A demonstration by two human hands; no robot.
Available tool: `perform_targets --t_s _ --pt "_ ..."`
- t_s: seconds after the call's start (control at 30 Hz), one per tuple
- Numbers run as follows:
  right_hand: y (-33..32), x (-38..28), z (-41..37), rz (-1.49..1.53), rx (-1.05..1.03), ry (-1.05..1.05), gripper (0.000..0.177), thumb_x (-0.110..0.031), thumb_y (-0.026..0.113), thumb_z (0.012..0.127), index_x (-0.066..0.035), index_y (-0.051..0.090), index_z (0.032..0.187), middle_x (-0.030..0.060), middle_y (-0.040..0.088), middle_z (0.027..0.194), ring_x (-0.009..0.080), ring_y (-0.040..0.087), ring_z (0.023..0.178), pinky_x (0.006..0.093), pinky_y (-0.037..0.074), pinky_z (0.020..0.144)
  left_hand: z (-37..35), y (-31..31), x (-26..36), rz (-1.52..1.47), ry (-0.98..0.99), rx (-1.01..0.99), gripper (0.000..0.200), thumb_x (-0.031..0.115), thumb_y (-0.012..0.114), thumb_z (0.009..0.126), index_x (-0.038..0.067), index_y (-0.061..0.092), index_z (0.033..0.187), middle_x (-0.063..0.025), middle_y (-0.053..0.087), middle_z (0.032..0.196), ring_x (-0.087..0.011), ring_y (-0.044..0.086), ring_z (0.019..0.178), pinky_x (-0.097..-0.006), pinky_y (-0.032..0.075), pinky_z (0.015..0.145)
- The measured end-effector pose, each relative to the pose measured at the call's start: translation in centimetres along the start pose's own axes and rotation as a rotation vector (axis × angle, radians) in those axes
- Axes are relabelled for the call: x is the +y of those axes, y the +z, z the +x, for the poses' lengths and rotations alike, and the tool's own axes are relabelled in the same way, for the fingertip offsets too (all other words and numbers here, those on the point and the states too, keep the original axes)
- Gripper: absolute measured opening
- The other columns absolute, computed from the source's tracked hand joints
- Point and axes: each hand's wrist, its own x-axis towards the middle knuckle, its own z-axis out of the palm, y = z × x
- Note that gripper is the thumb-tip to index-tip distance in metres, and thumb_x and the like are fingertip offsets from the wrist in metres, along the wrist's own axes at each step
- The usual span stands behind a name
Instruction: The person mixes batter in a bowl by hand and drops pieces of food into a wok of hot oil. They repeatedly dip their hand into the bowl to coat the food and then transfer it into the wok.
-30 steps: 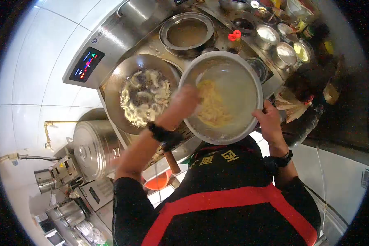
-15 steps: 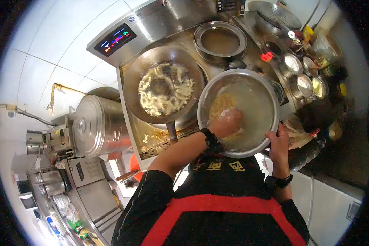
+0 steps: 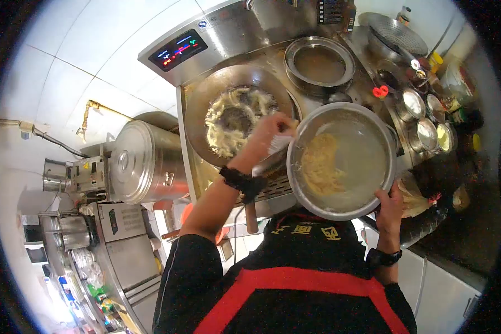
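Observation:
My left hand (image 3: 267,136) is over the right edge of a wok (image 3: 197,111), its fingers closed around pale battered strips (image 3: 287,129). Wet white batter coats part of the fingers. Inside the wok, a ring of pale battered pieces (image 3: 222,133) sits in bubbling oil. My right hand (image 3: 389,206) grips the lower right rim of a large steel bowl (image 3: 392,161), thumb over the edge. That bowl is tilted slightly and holds more yellowish battered strips (image 3: 322,164), heaped on its left side, with thin milky batter beside them.
Behind the bowl stands a round steel pot (image 3: 348,53) of brownish liquid. Small seasoning tins (image 3: 413,103) and a perforated strainer (image 3: 398,36) are at the right. A lidded stockpot (image 3: 145,161) stands left of the stove. The wok's wooden handle (image 3: 251,217) points toward me.
My left hand has left the bowl and moved up and left to the wok's edge, carrying battered strips. My right hand still holds the bowl. The whole view has shifted slightly.

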Motion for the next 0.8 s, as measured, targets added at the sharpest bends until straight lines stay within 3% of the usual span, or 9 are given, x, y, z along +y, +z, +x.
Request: perform_targets --t_s 0.07,0.17,0.23,0.3,0.43,0.53,0.6,0.67,0.8 --pt "-0.8 1.0 0.8 -0.006 -0.004 -0.024 0.042 0.002 0.053 0.080 0.002 0.052 0.122 0.0082 0.061 0.107 0.0169 0.061 0.090 0.0294 0.050 0.081 0.3 -3.4 -1.4 0.135 -0.178 0.062 0.018 0.015 0.073 0.071 0.001 0.064 0.079 -0.0083 0.060 0.065 -0.0130 0.055 0.061 -0.0308 0.046 0.058" --pt "-0.8 1.2 0.8 -0.034 -0.021 -0.139 0.044 0.002 0.052 0.079 0.002 0.052 0.124 0.0085 0.061 0.109 0.0174 0.060 0.093 0.0296 0.048 0.085 0.7 -6.9 -7.4 0.225 -0.175 0.108 0.021 0.019 0.074 0.072 0.001 0.064 0.076 -0.0137 0.063 0.069 -0.0231 0.059 0.060 -0.0350 0.047 0.059" --pt "-0.3 0.4 0.0 -0.048 0.016 -0.109 0.046 0.003 0.052 0.078 0.002 0.052 0.124 0.0086 0.061 0.110 0.0175 0.059 0.095 0.0296 0.047 0.088 0.7 -8.3 -12.0 0.569 -0.195 0.048 0.025 0.024 0.074 0.072 0.001 0.064 0.074 -0.0182 0.064 0.074 -0.0350 0.062 0.065 -0.0414 0.049 0.061" --pt "-0.7 1.0 0.2 -0.048 -0.014 -0.149 0.046 -0.002 0.053 0.079 0.002 0.051 0.125 0.0098 0.060 0.112 0.0184 0.058 0.097 0.0303 0.046 0.088 0.8 -8.8 -17.2 0.689 -0.172 -0.046 0.022 0.023 0.072 0.072 0.002 0.065 0.073 -0.0188 0.065 0.075 -0.0370 0.062 0.069 -0.0433 0.050 0.064" --pt "-1.3 1.3 0.2 -0.106 -0.005 -0.169 0.045 -0.005 0.053 0.078 0.002 0.053 0.123 0.0109 0.061 0.111 0.0188 0.057 0.097 0.0307 0.046 0.087 1.1 -9.2 -18.5 0.844 -0.146 -0.164 0.012 0.016 0.065 0.075 0.004 0.067 0.075 -0.0192 0.065 0.080 -0.0372 0.062 0.078 -0.0447 0.051 0.071" --pt "-1.7 1.5 0.2 -0.167 -0.024 -0.191 0.044 -0.005 0.054 0.077 0.002 0.054 0.121 0.0116 0.063 0.107 0.0197 0.058 0.093 0.0309 0.046 0.085 1.5 -9.6 -18.3 0.629 -0.201 0.018 0.010 0.011 0.060 0.077 0.006 0.068 0.081 -0.0187 0.064 0.084 -0.0354 0.061 0.084 -0.0439 0.050 0.074" --pt "-2.1 2.1 0.4 -0.212 -0.001 -0.242 0.044 -0.006 0.054 0.077 0.003 0.055 0.120 0.0116 0.063 0.106 0.0199 0.059 0.092 0.0317 0.047 0.085 2.2 -10.7 -21.6 0.808 -0.057 0.013 0.010 0.010 0.059 0.076 0.006 0.067 0.081 -0.0181 0.064 0.084 -0.0347 0.061 0.085 -0.0444 0.050 0.073" --pt "-2.3 2.2 0.4 -0.266 0.024 -0.288 0.043 -0.006 0.054 0.077 0.003 0.055 0.119 0.0115 0.064 0.105 0.0201 0.059 0.092 0.0325 0.048 0.084 2.9 -10.8 -21.6 0.975 0.088 0.007 0.010 0.009 0.059 0.076 0.006 0.066 0.082 -0.0175 0.064 0.085 -0.0340 0.061 0.085 -0.0448 0.049 0.073" --pt "-0.9 1.0 -0.3 -0.240 0.050 -0.195 0.043 -0.007 0.055 0.077 0.002 0.055 0.119 0.0107 0.064 0.107 0.0197 0.060 0.094 0.0330 0.048 0.086 4.8 -10.5 -7.3 0.744 -0.145 -0.127 0.008 0.009 0.058 0.075 0.004 0.063 0.076 -0.0175 0.064 0.085 -0.0343 0.061 0.081 -0.0443 0.049 0.069"
